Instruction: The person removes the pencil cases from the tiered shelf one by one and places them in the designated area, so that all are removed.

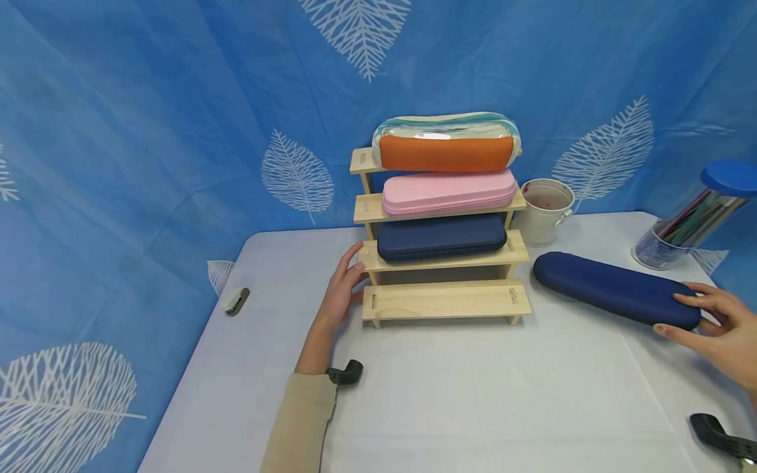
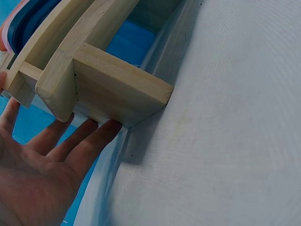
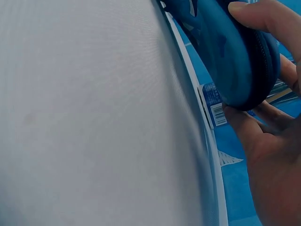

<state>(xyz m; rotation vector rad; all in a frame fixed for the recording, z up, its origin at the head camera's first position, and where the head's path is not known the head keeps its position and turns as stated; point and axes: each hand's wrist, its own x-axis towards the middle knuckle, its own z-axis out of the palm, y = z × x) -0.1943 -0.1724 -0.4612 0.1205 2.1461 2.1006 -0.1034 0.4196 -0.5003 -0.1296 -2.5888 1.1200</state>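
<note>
Right hand [image 1: 726, 332] pinching, I hold the near end of a long, rounded, navy-blue zippered case [image 1: 615, 289], which stretches away leftward from that hand. Well across to the left, my left hand [image 1: 338, 295], fingers spread, touches the left end of a pale wooden four-step stand [image 1: 446, 301]; just right of it, a flat dark-blue case [image 1: 442, 238] rests on a step.

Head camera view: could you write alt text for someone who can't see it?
A person's right fingers grip one end of a long blue case; their left fingers touch a four-tier wooden rack bearing an orange pouch, a pink case and a navy case.
</note>
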